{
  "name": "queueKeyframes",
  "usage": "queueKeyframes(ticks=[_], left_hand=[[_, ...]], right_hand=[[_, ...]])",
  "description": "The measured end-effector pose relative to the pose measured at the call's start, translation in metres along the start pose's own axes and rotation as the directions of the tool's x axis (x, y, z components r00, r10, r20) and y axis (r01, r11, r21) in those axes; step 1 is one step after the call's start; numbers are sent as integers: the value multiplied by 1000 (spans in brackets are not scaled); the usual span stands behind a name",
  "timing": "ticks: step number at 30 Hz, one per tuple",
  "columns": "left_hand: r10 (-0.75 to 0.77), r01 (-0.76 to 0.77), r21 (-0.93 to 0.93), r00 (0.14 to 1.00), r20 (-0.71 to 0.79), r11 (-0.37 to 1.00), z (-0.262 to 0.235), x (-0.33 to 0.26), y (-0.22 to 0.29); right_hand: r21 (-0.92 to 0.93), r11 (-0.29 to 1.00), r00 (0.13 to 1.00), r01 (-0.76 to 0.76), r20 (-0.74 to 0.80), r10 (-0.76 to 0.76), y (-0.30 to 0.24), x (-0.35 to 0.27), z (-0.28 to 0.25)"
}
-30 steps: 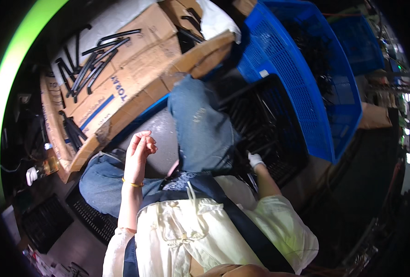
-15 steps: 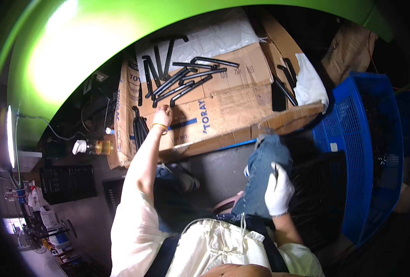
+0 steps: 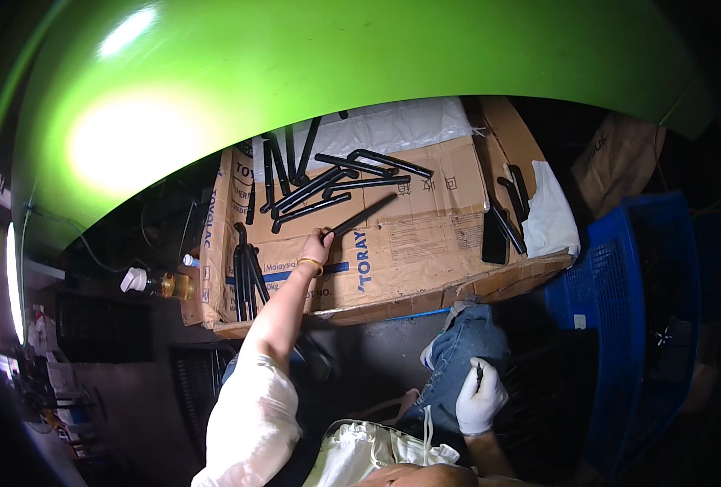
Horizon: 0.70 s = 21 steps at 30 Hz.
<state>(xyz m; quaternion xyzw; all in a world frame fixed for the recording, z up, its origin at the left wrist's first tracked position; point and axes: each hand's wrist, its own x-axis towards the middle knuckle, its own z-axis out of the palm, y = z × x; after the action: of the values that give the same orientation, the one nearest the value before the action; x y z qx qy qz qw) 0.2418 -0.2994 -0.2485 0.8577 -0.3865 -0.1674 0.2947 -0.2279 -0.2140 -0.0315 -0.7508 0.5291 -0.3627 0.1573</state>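
Note:
My bare left hand (image 3: 318, 246), with a yellow band at the wrist, is closed on the near end of a black plastic handle-like bar (image 3: 366, 214). The bar slants away to the right above the cardboard (image 3: 425, 276). Just beyond my fingers lies a loose pile of similar black bars (image 3: 310, 188), some with bent ends. My right hand (image 3: 480, 402), in a white glove, is above my right knee. Its fingers are closed on a small dark tool, of which only a thin tip (image 3: 479, 375) shows; its kind is unclear.
More black bars (image 3: 247, 272) stand together at the box's left side, others (image 3: 510, 207) at its right beside white plastic sheeting (image 3: 551, 215). A blue plastic crate (image 3: 612, 280) is on the right. A bottle (image 3: 170, 284) stands left. A green curved surface (image 3: 360, 57) overhangs the far side.
My left hand has taken hold of a bar from the pile's near edge and drawn it toward me and to the right. The head view has tilted, so everything sits lower.

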Motion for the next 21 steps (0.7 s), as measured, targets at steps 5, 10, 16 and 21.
queueKeyframes(ticks=[5, 10, 16, 21], left_hand=[[329, -316, -158, 943, 61, 936, -104, -64, 86], [552, -547, -95, 833, 32, 832, -220, -174, 190], [561, -533, -200, 818, 128, 822, -273, -237, 223], [317, -163, -840, 948, 12, 518, -235, -279, 215]], right_hand=[[55, 998, 977, -13, 213, 1, -27, 38, -15], [241, 928, 883, 283, 312, -350, -99, 64, 1], [346, 898, 772, 271, 479, -418, -144, 53, 21], [639, 731, 828, -238, 528, -191, -142, 39, 26]])
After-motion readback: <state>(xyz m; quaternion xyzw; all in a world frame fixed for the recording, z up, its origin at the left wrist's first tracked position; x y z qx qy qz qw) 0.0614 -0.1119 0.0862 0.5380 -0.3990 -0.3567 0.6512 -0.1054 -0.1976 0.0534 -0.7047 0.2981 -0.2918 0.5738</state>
